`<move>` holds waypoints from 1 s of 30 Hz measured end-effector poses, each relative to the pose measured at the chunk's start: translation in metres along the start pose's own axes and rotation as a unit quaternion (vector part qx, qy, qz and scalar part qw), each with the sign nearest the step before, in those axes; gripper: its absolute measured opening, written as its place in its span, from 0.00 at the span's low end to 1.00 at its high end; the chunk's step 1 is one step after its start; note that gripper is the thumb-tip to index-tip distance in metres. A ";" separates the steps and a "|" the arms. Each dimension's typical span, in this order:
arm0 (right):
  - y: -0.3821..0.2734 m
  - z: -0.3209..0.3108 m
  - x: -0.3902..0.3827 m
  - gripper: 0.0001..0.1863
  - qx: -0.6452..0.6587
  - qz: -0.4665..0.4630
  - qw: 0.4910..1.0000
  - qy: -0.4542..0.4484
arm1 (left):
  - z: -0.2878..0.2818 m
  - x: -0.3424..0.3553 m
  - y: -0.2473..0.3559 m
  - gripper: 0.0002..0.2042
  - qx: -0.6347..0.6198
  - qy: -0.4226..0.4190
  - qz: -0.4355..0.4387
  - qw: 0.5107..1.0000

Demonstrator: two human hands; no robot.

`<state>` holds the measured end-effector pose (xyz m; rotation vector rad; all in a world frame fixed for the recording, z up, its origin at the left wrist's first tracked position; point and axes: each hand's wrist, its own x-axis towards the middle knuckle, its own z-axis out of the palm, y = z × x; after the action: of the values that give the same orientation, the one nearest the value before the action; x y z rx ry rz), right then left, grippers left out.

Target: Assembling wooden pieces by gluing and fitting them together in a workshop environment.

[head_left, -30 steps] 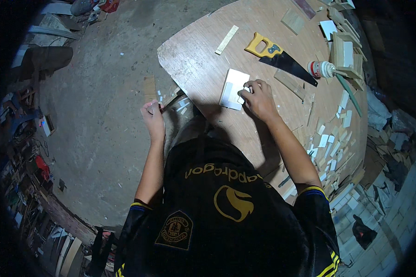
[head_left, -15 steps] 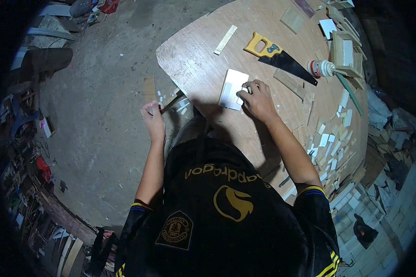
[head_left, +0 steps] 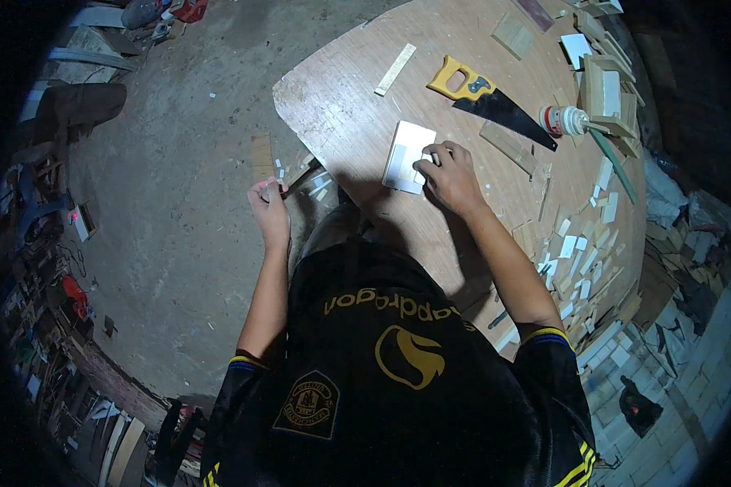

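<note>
A white rectangular panel (head_left: 400,166) lies on the wooden table near its front edge. My right hand (head_left: 455,180) rests over the panel's right side, fingers curled and closed on a small pale strip (head_left: 428,156) that is mostly hidden under them. Beyond the table's left edge, above the floor, hangs my left hand (head_left: 269,203). Its fingers are bent together in a pinch; whatever may be between them is too small to make out. A thin brown wooden strip (head_left: 262,154) shows just past those fingertips, and I cannot tell whether they touch it.
A yellow-handled saw (head_left: 495,101) lies behind the panel, beside a white and red container (head_left: 562,120). A narrow pale wood strip (head_left: 395,70) is farther left. Several small offcuts (head_left: 581,252) litter the table's right side. White scraps (head_left: 320,185) lie below the table's left edge.
Both hands hold nearly the same places and finger poses. The whole view has shifted very slightly; no object has visibly been moved, taken or let go.
</note>
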<state>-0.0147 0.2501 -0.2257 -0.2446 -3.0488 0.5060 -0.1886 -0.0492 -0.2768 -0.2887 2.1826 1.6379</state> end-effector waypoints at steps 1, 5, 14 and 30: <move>0.000 0.000 0.000 0.13 0.003 0.004 1.000 0.001 | 0.001 -0.001 0.002 0.11 -0.002 0.003 -0.004 1.000; -0.001 0.000 0.000 0.12 0.001 0.006 1.000 0.006 | 0.002 -0.002 0.004 0.12 -0.003 0.003 0.001 1.000; 0.002 -0.001 0.000 0.18 0.052 0.090 0.994 0.033 | 0.000 -0.002 0.004 0.13 0.005 0.008 -0.010 1.000; 0.006 0.027 -0.013 0.13 0.280 0.353 0.890 0.072 | 0.006 0.003 0.006 0.12 0.025 -0.006 -0.002 1.000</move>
<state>-0.0022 0.2451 -0.2529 -1.2845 -2.4309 1.2837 -0.1928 -0.0416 -0.2748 -0.2672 2.2091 1.5761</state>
